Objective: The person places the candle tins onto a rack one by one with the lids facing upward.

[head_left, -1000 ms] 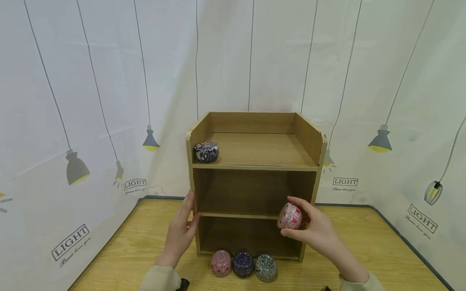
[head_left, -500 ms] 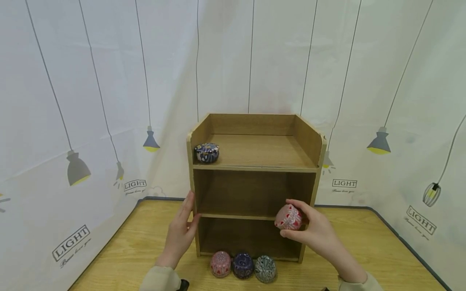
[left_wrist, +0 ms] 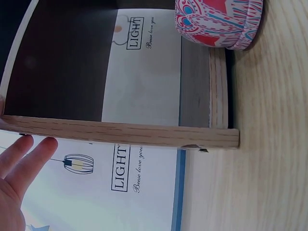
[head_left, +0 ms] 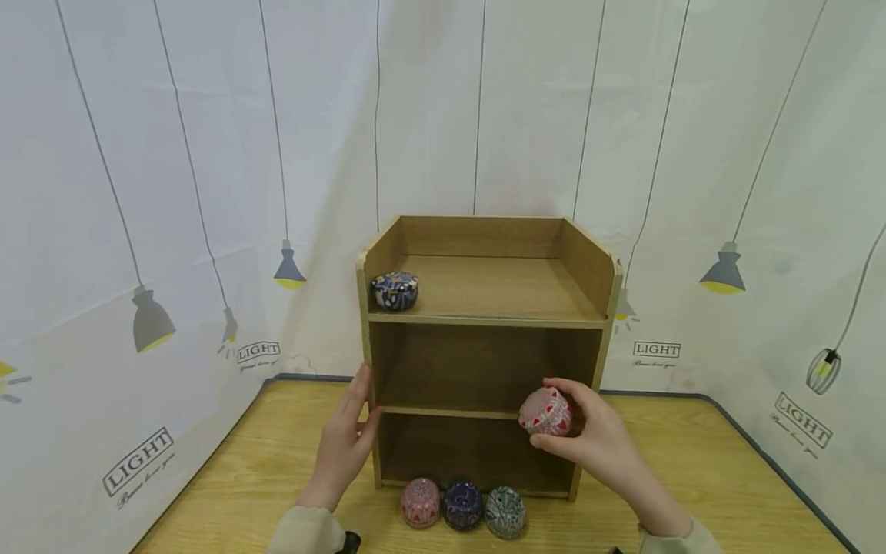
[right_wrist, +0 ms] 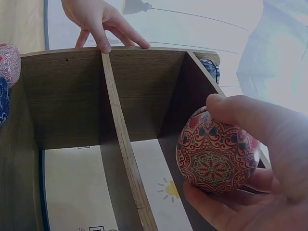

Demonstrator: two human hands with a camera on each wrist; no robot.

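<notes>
In the head view my right hand (head_left: 602, 435) grips a small round pink-and-red patterned tin (head_left: 545, 412) between thumb and fingers, in front of the middle shelf's right part. The right wrist view shows the tin's (right_wrist: 214, 154) ornate red, white and teal round face, tilted. My left hand (head_left: 342, 438) rests its straight fingers against the left side panel of the wooden shelf unit (head_left: 484, 321), thumb at the panel's front edge. A blue floral tin (head_left: 394, 292) sits at the left of the top shelf.
On the table (head_left: 242, 477), before the shelf unit's base, a pink tin (head_left: 421, 503), a navy tin (head_left: 463, 505) and a grey-green tin (head_left: 506, 512) stand in a row. A wall sheet (head_left: 443, 115) printed with lamps surrounds the table's back and sides.
The tin in my right hand has turned, its pale flat face swinging from the left side toward the top, and shifted slightly left. My left hand stays at the side panel.
</notes>
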